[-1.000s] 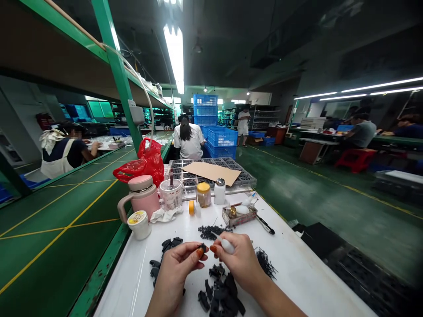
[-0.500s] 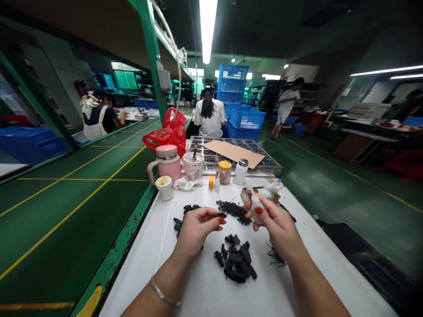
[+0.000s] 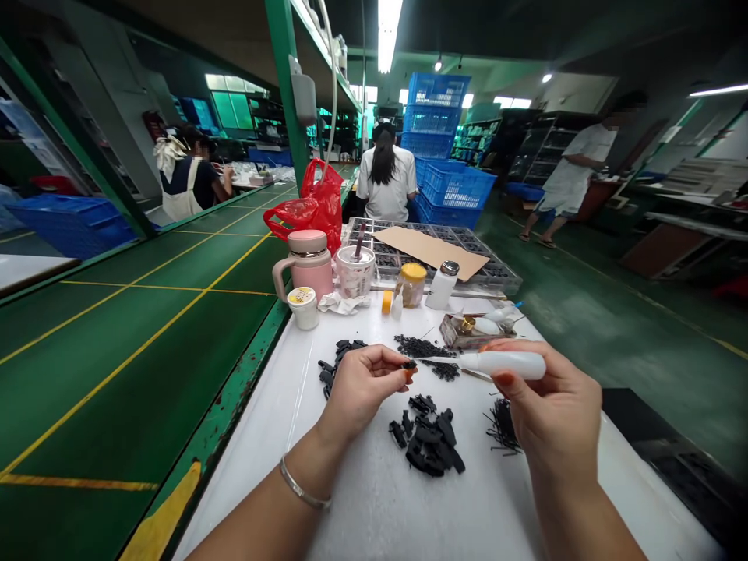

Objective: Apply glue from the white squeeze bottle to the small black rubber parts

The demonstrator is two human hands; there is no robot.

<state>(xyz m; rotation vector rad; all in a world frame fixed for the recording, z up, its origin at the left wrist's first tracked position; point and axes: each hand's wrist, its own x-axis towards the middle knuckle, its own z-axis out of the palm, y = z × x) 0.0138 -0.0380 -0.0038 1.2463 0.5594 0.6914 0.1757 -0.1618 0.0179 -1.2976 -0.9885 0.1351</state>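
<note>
A small black part is pinched between the thumb and fingers of my left hand. My right hand is closed round a white squeeze bottle held on its side, its thin nozzle pointing left at the black part. I cannot tell whether the tip touches it. Below my hands lies a pile of black plastic pieces. Behind them is a heap of tiny black parts. More black pieces lie beyond my left hand, and thin black pins lie beside my right.
Along the back of the white table stand a pink mug, a cup with a straw, a yellow-lidded jar and a white bottle. Behind them is a divided tray under cardboard. A green conveyor runs left. Several people are nearby.
My right hand has turned the squeeze bottle from upright to lying sideways, nozzle towards the black part. The view has shifted slightly. At the right a person has walked closer.
</note>
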